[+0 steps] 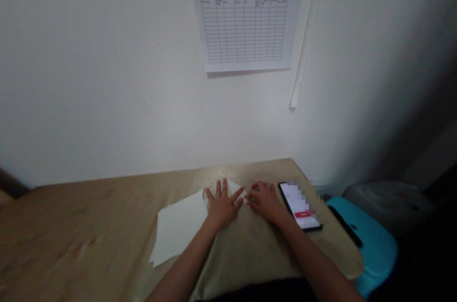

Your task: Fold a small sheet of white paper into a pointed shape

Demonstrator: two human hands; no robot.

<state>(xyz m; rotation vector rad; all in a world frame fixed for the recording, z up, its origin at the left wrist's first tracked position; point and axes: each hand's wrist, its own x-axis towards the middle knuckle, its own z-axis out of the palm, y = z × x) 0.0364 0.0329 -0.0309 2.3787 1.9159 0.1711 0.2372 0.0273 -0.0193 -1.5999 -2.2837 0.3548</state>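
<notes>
Left hand (221, 209) is pressing, fingers spread, over the small white paper (234, 187) on the bench (250, 249); right hand (267, 201) is curling loosely at its edge. Uneven pressure is risking slippage.

ok so just one cam is running here, worn on the head, and it's looking forward and tilting down over the table (96, 230). It's catching the left hand (222, 206) and right hand (264, 201) from above and behind, low in the shot and fairly close, while the wall (89, 78) is filling the far side, facing the lens just past the table
</notes>
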